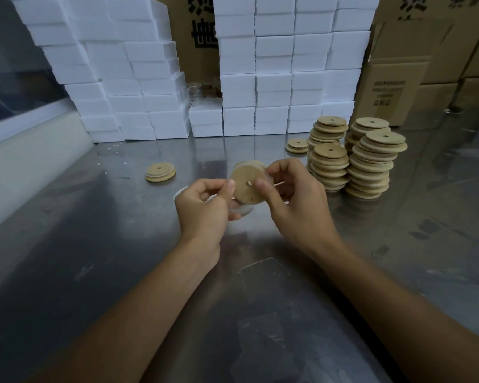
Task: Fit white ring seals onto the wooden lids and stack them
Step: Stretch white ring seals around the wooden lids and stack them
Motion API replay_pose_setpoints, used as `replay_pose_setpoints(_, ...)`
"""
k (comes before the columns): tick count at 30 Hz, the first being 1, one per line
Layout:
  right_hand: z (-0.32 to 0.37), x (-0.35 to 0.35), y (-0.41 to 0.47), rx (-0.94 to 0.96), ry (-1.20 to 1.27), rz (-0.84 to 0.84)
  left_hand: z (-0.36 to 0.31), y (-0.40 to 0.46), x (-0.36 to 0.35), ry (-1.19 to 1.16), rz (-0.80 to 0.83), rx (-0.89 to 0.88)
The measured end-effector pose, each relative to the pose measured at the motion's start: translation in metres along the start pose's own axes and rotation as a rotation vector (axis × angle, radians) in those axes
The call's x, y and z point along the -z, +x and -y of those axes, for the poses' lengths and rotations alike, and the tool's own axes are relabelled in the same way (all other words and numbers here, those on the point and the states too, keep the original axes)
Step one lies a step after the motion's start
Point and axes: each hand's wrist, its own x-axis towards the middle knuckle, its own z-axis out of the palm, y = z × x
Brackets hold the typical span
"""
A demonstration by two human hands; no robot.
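Both bare forearms reach forward and converge — the hands meet close together, nearly touching. The left hand (205, 205) is curled, thumb tip raised toward the right. The right hand (296, 200) curls too, its thumb pressed flat and pointing left — fingers wrapped behind what both hands grip between them.

Lid stacks (368, 161) right on the table (94, 244), foam blocks (274, 78) behind, lone lid (160, 171) left

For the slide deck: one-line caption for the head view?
Both hands, left hand and right hand, hold a wooden lid over the steel table, lid stacks behind.
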Motion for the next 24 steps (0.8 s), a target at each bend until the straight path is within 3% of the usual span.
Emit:
replay_pose_setpoints(3, 0.0025, -0.0016, -0.0029, 0.022, 0.023, -0.002, -0.0048, -0.0030, -0.0025, -0.156, 0.029, 0.173)
replay_pose_setpoints(7, 0.0025, -0.0013, -0.0037, 0.027, 0.035, -0.016, -0.0057, -0.0051, -0.0026, -0.209, 0.136, 0.254)
replay_pose_setpoints(13, 0.0004, 0.0057, -0.0005, 0.073, -0.055, -0.051, -0.0014, -0.0037, 0.0018, 0.127, 0.182, -0.067)
replay_pose_setpoints(19, 0.0038, 0.0059, -0.0014, 0.172, -0.186, 0.060, 0.0019, -0.0085, 0.0025, 0.488, 0.302, -0.532)
replay_pose_setpoints(21, 0.0049, 0.0057, -0.0013, 0.196, -0.217, 0.087, 0.0021, -0.0084, 0.0023, 0.483, 0.302, -0.535)
replay_pose_setpoints(24, 0.0040, 0.0035, -0.0022, 0.168, -0.193, 0.072, 0.0015, -0.0052, 0.0012, 0.271, 0.282, -0.307)
